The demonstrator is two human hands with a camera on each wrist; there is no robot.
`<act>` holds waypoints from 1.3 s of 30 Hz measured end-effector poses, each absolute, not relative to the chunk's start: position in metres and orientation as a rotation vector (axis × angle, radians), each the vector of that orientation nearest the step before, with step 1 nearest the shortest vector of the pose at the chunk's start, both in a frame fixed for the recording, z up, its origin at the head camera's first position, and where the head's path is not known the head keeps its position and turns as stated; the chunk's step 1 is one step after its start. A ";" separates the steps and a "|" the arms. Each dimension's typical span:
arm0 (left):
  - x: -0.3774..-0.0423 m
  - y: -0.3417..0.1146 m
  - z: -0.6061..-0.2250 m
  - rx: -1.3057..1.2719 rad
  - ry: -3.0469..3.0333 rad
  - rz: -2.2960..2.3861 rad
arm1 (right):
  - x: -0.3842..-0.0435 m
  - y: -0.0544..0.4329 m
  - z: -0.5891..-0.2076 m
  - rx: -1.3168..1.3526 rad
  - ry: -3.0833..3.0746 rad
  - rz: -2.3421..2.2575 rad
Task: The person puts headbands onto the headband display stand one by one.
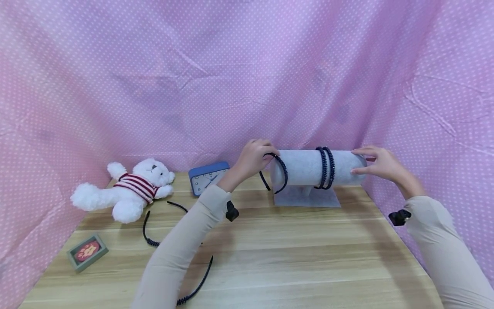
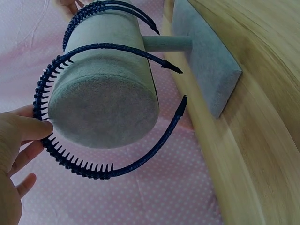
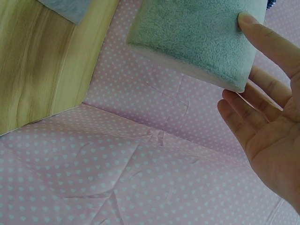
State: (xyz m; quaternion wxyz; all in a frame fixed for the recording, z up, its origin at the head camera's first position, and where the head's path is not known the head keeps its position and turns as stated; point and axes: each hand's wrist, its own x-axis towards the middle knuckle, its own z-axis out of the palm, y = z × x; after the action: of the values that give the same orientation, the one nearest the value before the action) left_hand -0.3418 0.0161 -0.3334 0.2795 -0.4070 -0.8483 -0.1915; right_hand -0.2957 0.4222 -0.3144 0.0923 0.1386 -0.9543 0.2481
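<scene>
My left hand [image 1: 254,156] pinches a dark beaded headband [image 1: 284,168] at the left end of a grey plush headband stand [image 1: 302,167]. In the left wrist view, this toothed headband [image 2: 35,101] circles the stand's round end face, its two tips pointing towards the base. Two similar headbands [image 1: 332,169] sit side by side around the roll, right of its middle. At the stand's right end is my right hand [image 1: 380,163], thumb on the front and fingers on the top and far side. The right wrist view shows the thumb touching the plush roll [image 3: 197,37].
More dark headbands lie on the wooden table [image 1: 308,253]: one [image 1: 152,243] partly behind my left forearm, another [image 1: 200,284] nearer the front. A white teddy bear [image 1: 135,189], a blue clock [image 1: 208,178] and a small framed picture [image 1: 88,252] stand or lie leftward. Pink dotted cloth [image 1: 247,77] surrounds the table.
</scene>
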 end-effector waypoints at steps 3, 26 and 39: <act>-0.345 0.019 -0.335 -1.080 -2.279 -0.532 | -0.296 0.422 -0.315 0.415 -2.833 0.732; -0.352 0.022 -0.333 -1.116 -2.380 -0.846 | -0.295 0.423 -0.314 0.398 -2.861 0.751; -0.352 0.022 -0.337 -1.123 -2.380 -1.140 | -0.295 0.422 -0.313 0.370 -2.858 0.747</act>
State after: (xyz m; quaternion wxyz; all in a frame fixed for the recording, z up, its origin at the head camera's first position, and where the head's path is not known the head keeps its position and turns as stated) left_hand -0.3518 0.0218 -0.3375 0.1363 -0.3878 -0.8221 -0.3939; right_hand -0.2954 0.4220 -0.3134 0.0821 0.1240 -0.9568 0.2499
